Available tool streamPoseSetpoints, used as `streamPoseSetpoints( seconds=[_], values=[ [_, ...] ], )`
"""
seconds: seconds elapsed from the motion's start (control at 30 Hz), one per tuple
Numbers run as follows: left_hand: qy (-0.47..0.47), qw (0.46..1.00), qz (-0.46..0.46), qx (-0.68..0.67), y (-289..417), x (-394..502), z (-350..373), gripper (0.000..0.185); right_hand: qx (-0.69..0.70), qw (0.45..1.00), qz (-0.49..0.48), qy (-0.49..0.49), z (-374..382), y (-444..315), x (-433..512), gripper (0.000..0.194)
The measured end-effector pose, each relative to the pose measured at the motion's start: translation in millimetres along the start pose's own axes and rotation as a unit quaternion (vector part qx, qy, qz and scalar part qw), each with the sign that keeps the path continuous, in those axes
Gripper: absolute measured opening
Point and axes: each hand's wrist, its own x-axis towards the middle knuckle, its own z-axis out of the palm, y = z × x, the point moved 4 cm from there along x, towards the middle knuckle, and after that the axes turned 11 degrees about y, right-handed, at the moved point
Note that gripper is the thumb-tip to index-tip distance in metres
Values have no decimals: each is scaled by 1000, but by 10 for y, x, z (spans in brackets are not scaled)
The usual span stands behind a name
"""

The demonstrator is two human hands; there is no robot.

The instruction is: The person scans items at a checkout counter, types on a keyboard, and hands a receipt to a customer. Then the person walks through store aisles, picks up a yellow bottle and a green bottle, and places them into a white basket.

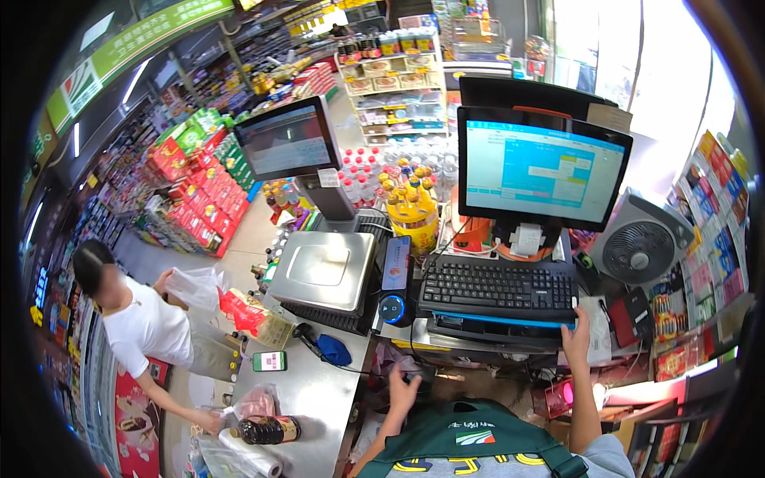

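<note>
My left hand is low beside the counter edge, its thumb and fingers apart, with a dark shape and a pinkish plastic bag just behind it. At the right end of the black keyboard, my right hand reaches the keyboard's blue-edged front corner; whether its fingers grip that edge is unclear. Behind the keyboard stands a lit monitor. Left of it are a round payment device with a blue light ring and a flat metal scale.
A person in a white shirt holds a clear plastic bag across the steel counter. On it lie a dark sauce bottle, a bag roll, a phone, a handheld scanner and a red-and-yellow food package. A fan stands right.
</note>
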Motion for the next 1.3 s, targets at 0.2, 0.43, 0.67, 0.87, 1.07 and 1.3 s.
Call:
streamPoseSetpoints(
  seconds=[0.2,0.43,0.67,0.87,1.07,1.3],
  values=[
    [-79,995,-45,-28,217,-266,79,72,16,999,13,-25,-35,22,54,54],
    [-37,994,-94,-47,303,-347,85,68,27,999,-42,-22,-52,51,72,52],
    [-79,989,-94,-82,424,-488,401,67,36,998,-43,-22,-125,41,100,53],
    [-75,987,-96,-108,364,-472,384,59,24,998,-44,-27,-74,42,96,52],
    [-65,987,-86,-117,269,-459,332,60,20,999,-44,-18,-148,-19,96,53],
    [-59,980,-122,-145,240,-462,368,61,45,998,-5,-43,-122,21,139,53]
  ],
)
